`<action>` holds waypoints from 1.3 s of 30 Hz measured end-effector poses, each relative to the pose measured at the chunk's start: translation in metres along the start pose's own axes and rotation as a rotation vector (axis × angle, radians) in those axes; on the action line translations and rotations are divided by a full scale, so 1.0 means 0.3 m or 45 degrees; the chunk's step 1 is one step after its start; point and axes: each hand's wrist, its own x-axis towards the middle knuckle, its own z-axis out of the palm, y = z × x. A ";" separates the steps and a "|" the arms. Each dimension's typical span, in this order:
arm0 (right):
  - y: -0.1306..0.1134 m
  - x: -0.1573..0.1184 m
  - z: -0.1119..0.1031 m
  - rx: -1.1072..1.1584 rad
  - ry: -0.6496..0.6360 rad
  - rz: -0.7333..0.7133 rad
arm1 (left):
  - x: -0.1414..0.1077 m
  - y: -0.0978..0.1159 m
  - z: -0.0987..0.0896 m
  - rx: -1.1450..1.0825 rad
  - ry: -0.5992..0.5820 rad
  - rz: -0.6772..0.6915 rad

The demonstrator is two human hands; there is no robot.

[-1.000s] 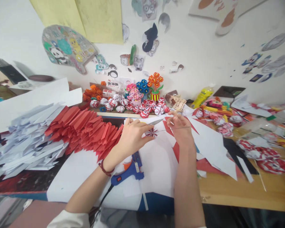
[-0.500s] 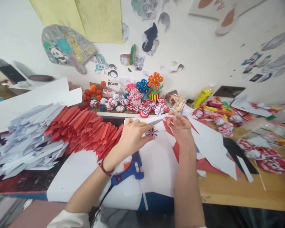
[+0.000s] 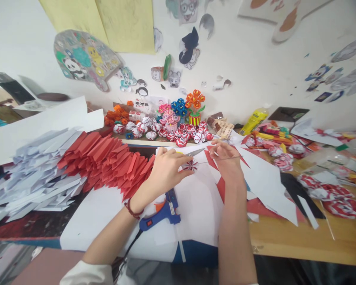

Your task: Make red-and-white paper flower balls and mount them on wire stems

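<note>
Between the thumb and fingers of my left hand (image 3: 168,168) is a small red-and-white striped paper flower (image 3: 191,165). A thin stem (image 3: 204,162) runs from the flower to the right. My right hand (image 3: 224,158) is closed round that stem with its fingertips, and the stem's free end sticks out past the hand. Just behind the flower lies a pair of scissors (image 3: 196,152), its blades showing and its yellow handle mostly behind my left hand. A blue hot glue gun (image 3: 163,215) rests on the white paper below my left wrist.
Stacks of folded red paper strips (image 3: 106,162) and white paper strips (image 3: 44,170) lie on the left. Finished paper flowers (image 3: 180,141) line the wall. On the right are paper scraps (image 3: 269,186), a yellow bottle (image 3: 255,120) and more striped flowers (image 3: 344,204).
The free end of the stem has tipped slightly upward in my right hand. Both hands otherwise keep their places, and the whole view has shifted a little.
</note>
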 end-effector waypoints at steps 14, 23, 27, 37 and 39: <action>0.019 0.012 -0.006 0.131 0.064 0.006 | 0.001 -0.011 0.019 0.037 -0.002 -0.005; 0.015 0.009 -0.002 0.167 0.032 -0.028 | 0.004 -0.015 0.016 0.026 -0.003 -0.087; 0.026 0.011 -0.006 0.115 0.030 -0.030 | 0.003 -0.014 0.017 0.012 0.008 -0.111; 0.033 0.008 0.003 -0.165 0.100 -0.036 | -0.001 -0.013 0.018 -0.010 0.026 -0.108; 0.033 0.003 0.007 -0.260 0.100 -0.007 | -0.001 -0.014 0.018 -0.013 0.024 -0.107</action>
